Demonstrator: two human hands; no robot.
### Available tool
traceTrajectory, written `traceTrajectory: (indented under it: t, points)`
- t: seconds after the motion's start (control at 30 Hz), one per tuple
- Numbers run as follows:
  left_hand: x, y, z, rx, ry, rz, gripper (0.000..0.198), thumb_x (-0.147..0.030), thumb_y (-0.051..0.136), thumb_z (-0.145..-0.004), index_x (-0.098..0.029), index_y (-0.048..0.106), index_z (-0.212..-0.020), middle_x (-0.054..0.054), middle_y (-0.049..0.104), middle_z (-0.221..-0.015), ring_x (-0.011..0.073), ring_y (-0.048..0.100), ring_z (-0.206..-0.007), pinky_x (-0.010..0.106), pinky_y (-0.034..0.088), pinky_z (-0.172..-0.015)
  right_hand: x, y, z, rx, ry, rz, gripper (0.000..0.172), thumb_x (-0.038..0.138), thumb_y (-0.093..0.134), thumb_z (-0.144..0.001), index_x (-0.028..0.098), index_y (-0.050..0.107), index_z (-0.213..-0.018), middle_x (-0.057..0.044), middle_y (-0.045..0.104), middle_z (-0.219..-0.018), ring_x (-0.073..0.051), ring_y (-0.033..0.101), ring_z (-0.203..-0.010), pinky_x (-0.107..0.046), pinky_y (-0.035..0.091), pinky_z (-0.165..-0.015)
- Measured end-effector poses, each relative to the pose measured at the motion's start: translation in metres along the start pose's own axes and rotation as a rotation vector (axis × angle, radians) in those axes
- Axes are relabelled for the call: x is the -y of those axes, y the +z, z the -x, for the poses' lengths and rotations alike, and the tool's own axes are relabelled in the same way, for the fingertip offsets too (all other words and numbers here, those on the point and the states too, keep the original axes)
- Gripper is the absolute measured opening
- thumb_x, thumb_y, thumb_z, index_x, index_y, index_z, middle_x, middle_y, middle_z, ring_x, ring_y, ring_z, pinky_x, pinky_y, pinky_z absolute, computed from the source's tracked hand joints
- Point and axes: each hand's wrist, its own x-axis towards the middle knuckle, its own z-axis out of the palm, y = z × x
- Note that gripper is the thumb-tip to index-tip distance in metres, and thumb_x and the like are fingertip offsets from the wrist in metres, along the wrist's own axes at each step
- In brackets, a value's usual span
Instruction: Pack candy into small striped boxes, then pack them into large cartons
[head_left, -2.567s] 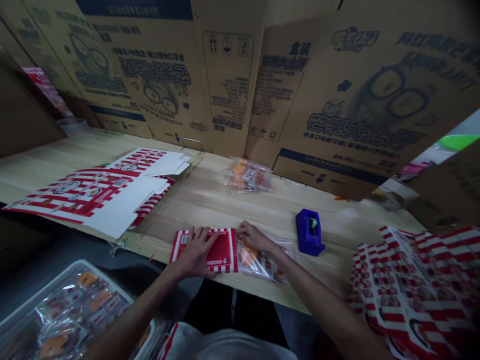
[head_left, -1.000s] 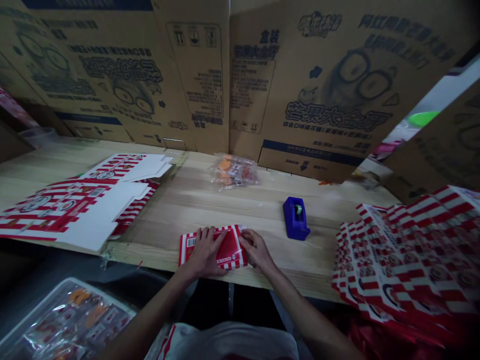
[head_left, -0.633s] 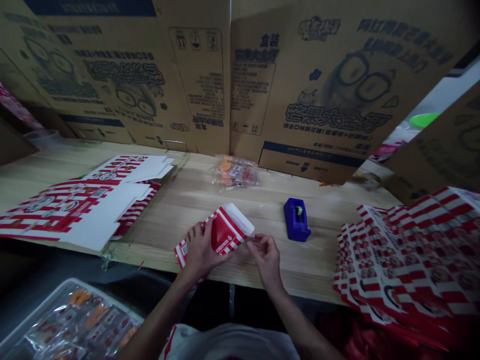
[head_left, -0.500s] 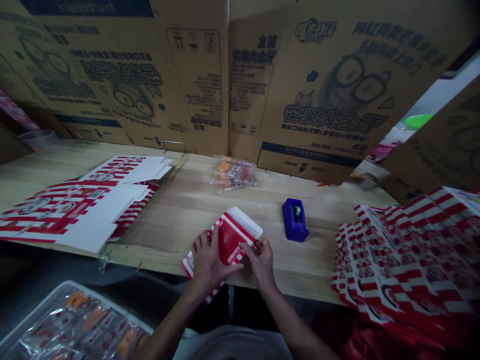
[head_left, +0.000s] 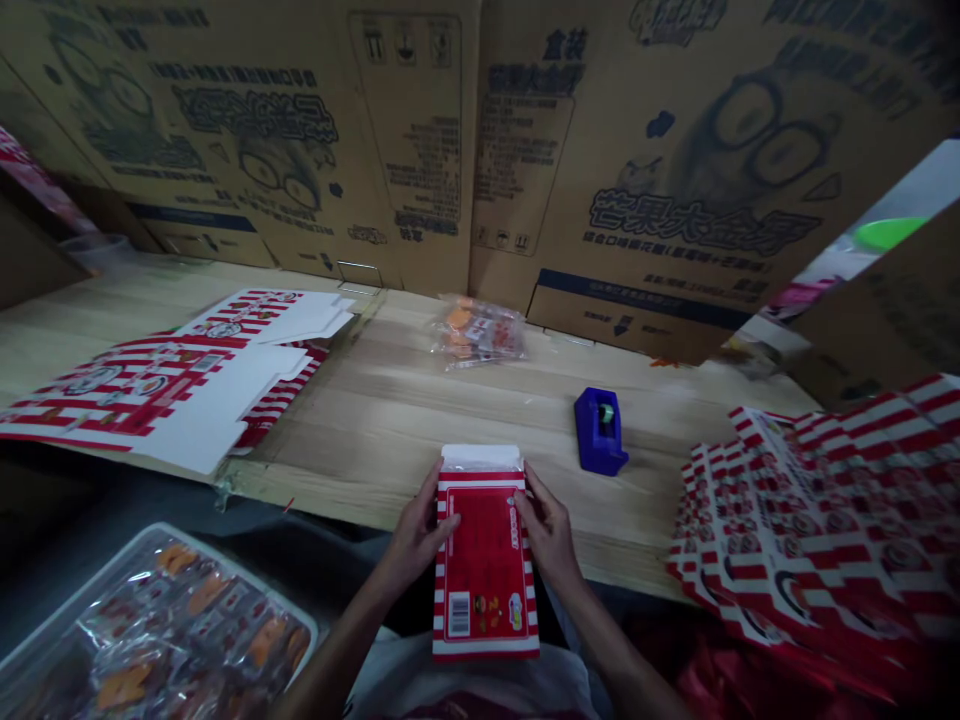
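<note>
Between my two hands is a red-and-white striped carton (head_left: 486,570), its barcode face turned up and a white flap at its far end. My left hand (head_left: 424,530) grips the left side, thumb on the front face. On the opposite side my right hand (head_left: 546,525) grips the edge, its thumb also over the front. The carton's far end is at the table's front edge, and its lower part hangs over my lap. Beyond it on the table lie a clear packet with orange pieces (head_left: 480,332) and, to the right, a blue tape dispenser (head_left: 600,432).
Flat striped carton blanks (head_left: 172,380) lie on the left of the wooden table (head_left: 375,400). A white tray (head_left: 296,605) of clear packets stands low at left. Striped cartons (head_left: 810,520) are piled at right. Large cardboard boxes (head_left: 420,130) wall off the back.
The carton has turned from a tilted pose on the table to straight in front of me, closer to my body. My left hand has shifted from across its face to its left side.
</note>
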Motion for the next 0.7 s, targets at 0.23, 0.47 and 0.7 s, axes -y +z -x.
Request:
traceTrajectory:
  t: [0.23,0.47,0.7]
  points:
    - [0.002,0.003,0.010,0.053,-0.057,-0.020,0.044,-0.042,0.060,-0.085,-0.020,0.050,-0.122,0.007,0.065,-0.112,0.0208,0.064,-0.096,0.033,0.053,-0.084,-0.004,-0.001,0.010,0.050,-0.053,0.164,0.019,0.039,0.061,-0.084,0.023,0.059,-0.095,-0.001,0.065,-0.089,-0.018,0.060,-0.082,-0.026,0.048,-0.072]
    - [-0.002,0.012,-0.002,-0.187,0.095,-0.156,0.022,-0.037,0.056,-0.087,-0.018,0.067,-0.083,0.007,0.063,-0.092,0.0211,0.059,-0.092,0.034,0.047,-0.084,0.000,-0.012,0.004,0.137,-0.185,0.221,0.022,0.036,0.056,-0.087,0.021,0.055,-0.070,-0.001,0.056,-0.079,-0.017,0.053,-0.078,-0.026,0.042,-0.071]
    - [0.000,0.021,-0.006,-0.275,-0.023,0.118,0.018,-0.032,0.060,-0.081,-0.018,0.054,-0.074,-0.001,0.054,-0.072,0.0127,0.052,-0.068,0.024,0.044,-0.064,-0.005,-0.011,-0.003,0.025,-0.061,0.057,0.019,0.035,0.066,-0.079,0.023,0.058,-0.092,0.003,0.051,-0.074,-0.014,0.050,-0.064,-0.023,0.042,-0.058]
